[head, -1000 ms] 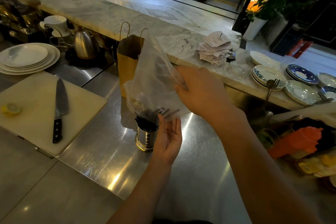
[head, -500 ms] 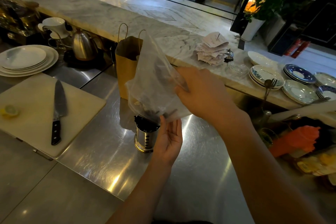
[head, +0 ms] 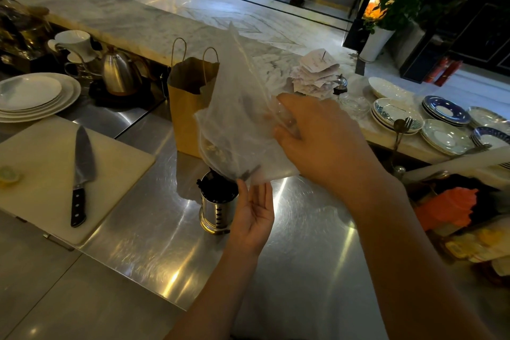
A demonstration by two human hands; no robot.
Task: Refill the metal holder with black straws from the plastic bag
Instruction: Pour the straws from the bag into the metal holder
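A shiny metal holder (head: 215, 211) stands upright on the steel counter (head: 154, 229), its top packed with black straws (head: 218, 189). Directly above it hangs a clear plastic bag (head: 240, 124), tipped mouth-down, with a few dark straws showing at its lower edge. My right hand (head: 323, 141) grips the bag's right side. My left hand (head: 252, 214) is beside the holder's right flank, palm up and fingers spread, fingertips touching the bag's lower edge.
A brown paper bag (head: 190, 102) stands just behind the holder. A white cutting board (head: 55, 174) with a knife (head: 81, 171) and a lemon piece lies left. Stacked plates (head: 33, 96) and a kettle (head: 118, 73) sit far left; saucers (head: 397, 116) and receipts line the marble ledge right.
The straws seen in the bag's lower part have thinned out and the holder's top looks fuller. Both hands stay almost in place.
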